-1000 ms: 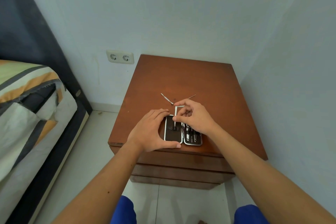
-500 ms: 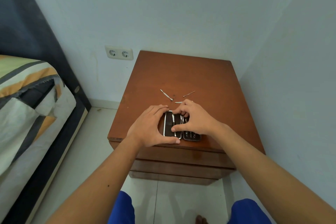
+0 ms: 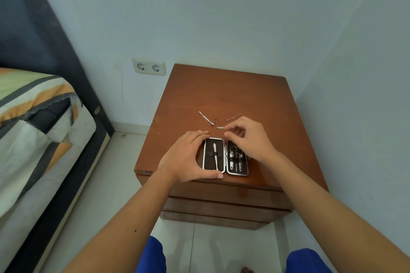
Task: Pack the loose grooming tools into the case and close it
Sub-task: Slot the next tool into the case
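The bed (image 3: pixel 44 117) sits left of the corner table (image 3: pixel 221 91). The left hand (image 3: pixel 184 159) has its grip clamped round the left half of the open case (image 3: pixel 209 163), which lies at the table's near edge. The right hand (image 3: pixel 248 137) hovers over the other half, fingers curled by a short tool (image 3: pixel 220 127); whether its grip has it I cannot tell. A pick (image 3: pixel 207 118) and a probe (image 3: pixel 234 117) lie just beyond. Slim things: one might slip a pinch, or a shove might tip the case off.

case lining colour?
Dark brown, near black, with a silver rim on the open case. Head view, the only one.
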